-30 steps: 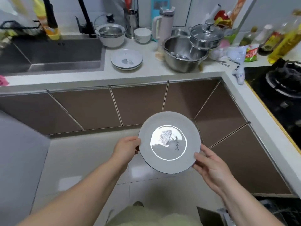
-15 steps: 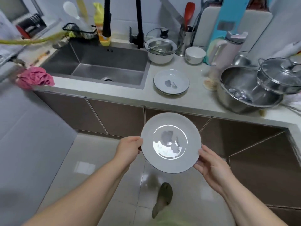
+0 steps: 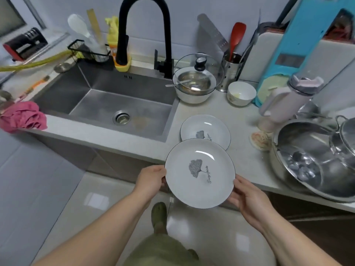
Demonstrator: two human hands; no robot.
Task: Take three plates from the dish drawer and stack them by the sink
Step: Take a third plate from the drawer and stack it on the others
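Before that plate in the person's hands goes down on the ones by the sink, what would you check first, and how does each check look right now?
1. Hold on the held plate: left hand and right hand grip opposite rims. Ok.
2. Plate level: nearly flat, face up. Ok.
3. Landing spot: the plates on the counter have nothing lying on top. Ok.
4. Position: the held plate is short of the stack, overlapping only its near edge. Not ok yet.
5. Room around the stack: the steel basin and the sink stand apart from it. Ok.
6. How many plates already lie there: cannot tell.
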